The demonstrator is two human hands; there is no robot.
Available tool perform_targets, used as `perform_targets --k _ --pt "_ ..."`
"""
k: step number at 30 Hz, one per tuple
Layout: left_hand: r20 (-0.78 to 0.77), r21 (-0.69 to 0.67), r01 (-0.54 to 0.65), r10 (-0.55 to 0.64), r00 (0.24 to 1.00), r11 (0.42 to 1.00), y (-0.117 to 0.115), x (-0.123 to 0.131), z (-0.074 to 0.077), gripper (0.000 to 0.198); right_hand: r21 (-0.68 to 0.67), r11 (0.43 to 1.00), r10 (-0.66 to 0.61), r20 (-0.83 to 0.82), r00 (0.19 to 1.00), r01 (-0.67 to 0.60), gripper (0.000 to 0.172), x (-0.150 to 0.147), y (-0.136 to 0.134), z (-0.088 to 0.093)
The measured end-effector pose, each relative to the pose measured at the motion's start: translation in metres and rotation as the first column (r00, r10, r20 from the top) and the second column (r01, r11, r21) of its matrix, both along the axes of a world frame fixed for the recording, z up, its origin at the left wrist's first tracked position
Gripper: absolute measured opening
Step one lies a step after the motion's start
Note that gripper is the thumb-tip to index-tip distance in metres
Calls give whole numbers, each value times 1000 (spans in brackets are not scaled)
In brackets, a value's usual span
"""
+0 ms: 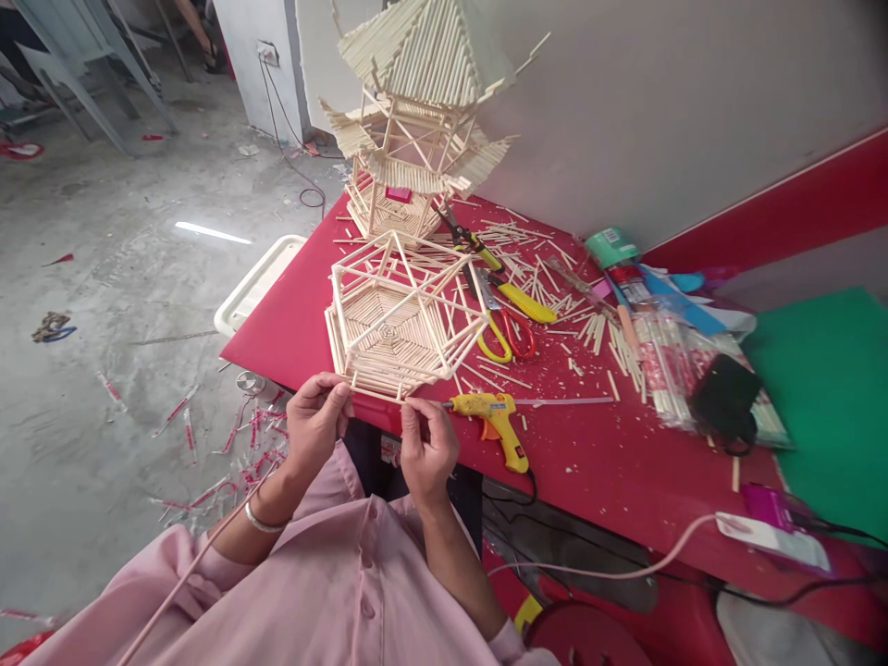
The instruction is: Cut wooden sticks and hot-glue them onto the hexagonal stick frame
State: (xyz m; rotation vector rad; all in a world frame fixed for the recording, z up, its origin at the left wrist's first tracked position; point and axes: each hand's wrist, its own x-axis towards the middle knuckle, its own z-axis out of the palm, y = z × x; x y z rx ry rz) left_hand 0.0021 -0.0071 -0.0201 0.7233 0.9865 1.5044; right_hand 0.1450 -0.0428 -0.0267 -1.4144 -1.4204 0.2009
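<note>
The hexagonal stick frame sits at the near edge of the red table, its front rail right at the lip. The left hand pinches that rail's left end between thumb and curled fingers, and the right hand pinches the same rail further right, fingers closed on it. The frame is made of thin sticks, so a pinch that is too hard or uneven could probably snap the rail or pop a joint. Because it rests so close to the lip, a small pull toward the body could tip it off the table. The glue gun lies just beside the right hand with its nozzle pointing that way, so a hot tip or a glue string could catch a finger. Its cord hangs over the table edge and could snag a sleeve. Loose sticks, scissors and a tall stick tower crowd the far side, and a push away could knock the frame into them. As for containers, clear packets on the right hold bundles of uncut sticks. A white tray juts out from the table's left edge, and I cannot tell what is in it.
</note>
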Motion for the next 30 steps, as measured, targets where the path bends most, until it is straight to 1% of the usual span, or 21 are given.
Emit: perform_targets --k 7,13,18,23,30 --pt "0 12 -2 2 1000 1000 0 0 0 20 13 1000 0 4 1000 0 9 -1 1 2" --pt "1 8 3 -3 1000 1000 -1 0 2 21 1 1000 3 -6 1000 -3 10 0 0 -2" --pt "-4 21 14 -14 1000 1000 -1 -1 -1 17 -2 1000 11 -24 1000 -11 10 0 0 -1" --pt "-2 17 15 -15 1000 1000 -1 -1 -2 18 7 1000 5 2 1000 -5 11 0 0 2" --pt "-3 24 14 -14 1000 1000 0 -1 -2 19 4 1000 17 -17 1000 -17 9 1 0 1"
